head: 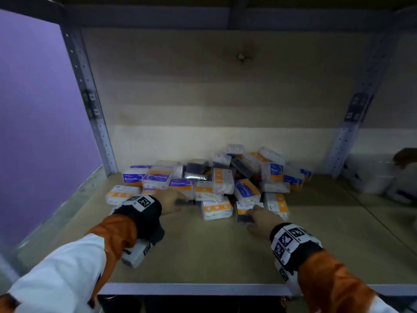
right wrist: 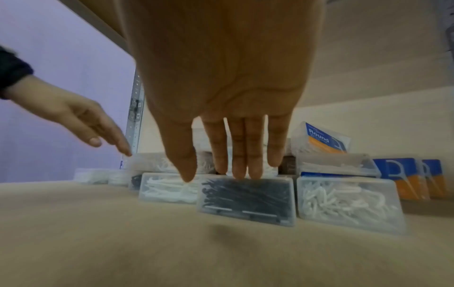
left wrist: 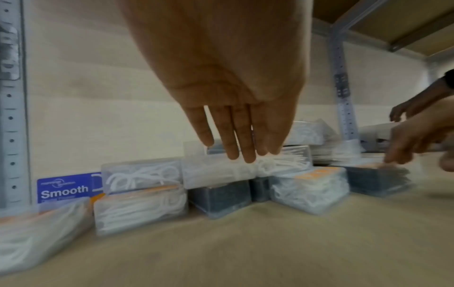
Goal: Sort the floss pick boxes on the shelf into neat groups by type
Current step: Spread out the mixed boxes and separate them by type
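My right hand [right wrist: 221, 87], fingers straight, rests on a dark-pick box [right wrist: 247, 201] to draw it clear; my left hand [left wrist: 228, 93] reaches flat toward the heap [head: 216, 177].

1. A pale wooden shelf board [head: 203, 251] forms the working surface, edged in front by a grey metal rail [head: 191, 289].
2. Behind the board rises a light wood-grain back panel [head: 203, 98] with a dark knot-like mark [head: 242, 57] high up.
3. Perforated grey metal uprights stand at the board's left [head: 90, 105] and right [head: 356, 123] rear corners.
4. Left of the board is a purple wall [head: 38, 120].
5. Above, the underside of another shelf [head: 203, 10] lies in shadow; the light is dim.
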Tool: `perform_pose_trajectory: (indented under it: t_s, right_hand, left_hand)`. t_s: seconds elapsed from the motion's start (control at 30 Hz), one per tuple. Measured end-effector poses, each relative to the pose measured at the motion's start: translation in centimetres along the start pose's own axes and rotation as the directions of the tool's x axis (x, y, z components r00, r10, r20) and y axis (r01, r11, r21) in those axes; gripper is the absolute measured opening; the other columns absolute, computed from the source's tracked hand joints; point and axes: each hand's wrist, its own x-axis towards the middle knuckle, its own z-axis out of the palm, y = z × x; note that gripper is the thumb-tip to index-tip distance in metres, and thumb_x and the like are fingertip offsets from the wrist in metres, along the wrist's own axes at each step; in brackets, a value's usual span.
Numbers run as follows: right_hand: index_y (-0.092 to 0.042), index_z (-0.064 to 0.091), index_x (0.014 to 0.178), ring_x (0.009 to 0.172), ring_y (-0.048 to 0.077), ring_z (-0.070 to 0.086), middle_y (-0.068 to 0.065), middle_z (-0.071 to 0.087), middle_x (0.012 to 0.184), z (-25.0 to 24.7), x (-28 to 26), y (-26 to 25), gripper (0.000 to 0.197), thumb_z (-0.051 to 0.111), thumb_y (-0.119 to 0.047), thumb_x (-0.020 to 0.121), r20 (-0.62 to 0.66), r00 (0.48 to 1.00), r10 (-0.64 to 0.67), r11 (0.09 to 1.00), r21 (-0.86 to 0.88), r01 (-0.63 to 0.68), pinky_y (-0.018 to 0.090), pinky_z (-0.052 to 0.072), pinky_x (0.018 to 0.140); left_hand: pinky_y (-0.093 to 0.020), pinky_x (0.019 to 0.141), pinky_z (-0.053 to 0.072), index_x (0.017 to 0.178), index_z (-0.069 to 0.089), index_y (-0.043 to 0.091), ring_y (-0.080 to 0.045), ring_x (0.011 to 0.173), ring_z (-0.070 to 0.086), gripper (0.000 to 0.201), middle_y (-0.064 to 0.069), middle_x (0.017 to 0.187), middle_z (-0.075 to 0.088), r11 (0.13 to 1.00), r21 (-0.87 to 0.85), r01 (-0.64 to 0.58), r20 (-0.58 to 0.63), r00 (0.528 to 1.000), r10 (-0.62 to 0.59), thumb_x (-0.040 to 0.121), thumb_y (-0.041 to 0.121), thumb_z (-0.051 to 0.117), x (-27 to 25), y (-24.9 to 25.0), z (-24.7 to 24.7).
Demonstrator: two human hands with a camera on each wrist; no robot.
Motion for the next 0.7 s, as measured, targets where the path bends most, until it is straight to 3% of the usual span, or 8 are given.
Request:
perform_pose_trajectory:
  t_s: [0.3, 0.47, 0.63, 0.7]
  right_hand:
    - [-0.011, 0.035, 0.141, 0.135, 0.025, 0.037, 0.01, 0.032, 0.144, 0.0, 2.0, 1.2, 0.049, 0.049, -0.015, 0.094, -0.012, 0.999, 0.033, 0.999, -0.032, -0.034, 0.036, 0.036, 0.11]
    - [-0.011, 0.031, 0.144, 0.136, 0.028, 0.037, 0.01, 0.029, 0.147, 0.2, 2.6, 1.5, 0.053, 0.048, -0.009, 0.094, 0.009, 0.999, 0.042, 0.996, -0.074, -0.041, 0.038, 0.036, 0.111]
    - [-0.012, 0.04, 0.139, 0.126, 0.031, 0.048, 0.014, 0.037, 0.141, -0.1, 2.5, 1.6, 0.046, 0.047, -0.008, 0.094, 0.013, 0.999, 0.035, 0.992, -0.124, -0.033, 0.038, 0.042, 0.104]
    - [-0.012, 0.045, 0.136, 0.124, 0.031, 0.05, 0.013, 0.039, 0.139, -0.1, 2.5, 1.6, 0.042, 0.048, -0.012, 0.094, 0.008, 1.0, 0.029, 0.991, -0.134, -0.028, 0.037, 0.042, 0.102]
  left_hand:
    - [-0.028, 0.106, 0.032, 0.14, 0.039, 0.016, -0.024, 0.132, 0.041, 0.044, -0.006, 0.146, 0.041, 0.99, -0.054, 0.133, -0.056, 0.989, -0.136, 0.097, 0.023, 0.046, 3.8, -1.5, -2.1]
    - [-0.029, 0.098, 0.037, 0.127, 0.051, 0.016, -0.025, 0.12, 0.051, 0.032, -0.009, 0.132, 0.054, 0.982, -0.065, 0.175, -0.053, 0.982, -0.179, 0.098, 0.025, 0.044, 5.8, -1.8, -1.9]
    - [-0.027, 0.091, 0.037, 0.11, 0.057, 0.021, -0.024, 0.109, 0.054, 0.019, -0.009, 0.129, 0.057, 0.976, -0.048, 0.212, -0.012, 0.977, -0.213, 0.096, 0.03, 0.048, 6.4, -1.8, -2.1]
    - [-0.027, 0.1, 0.035, 0.126, 0.052, 0.016, -0.024, 0.122, 0.05, 0.032, -0.009, 0.137, 0.051, 0.974, -0.045, 0.22, 0.019, 0.975, -0.219, 0.097, 0.027, 0.047, 6.7, -1.6, -2.1]
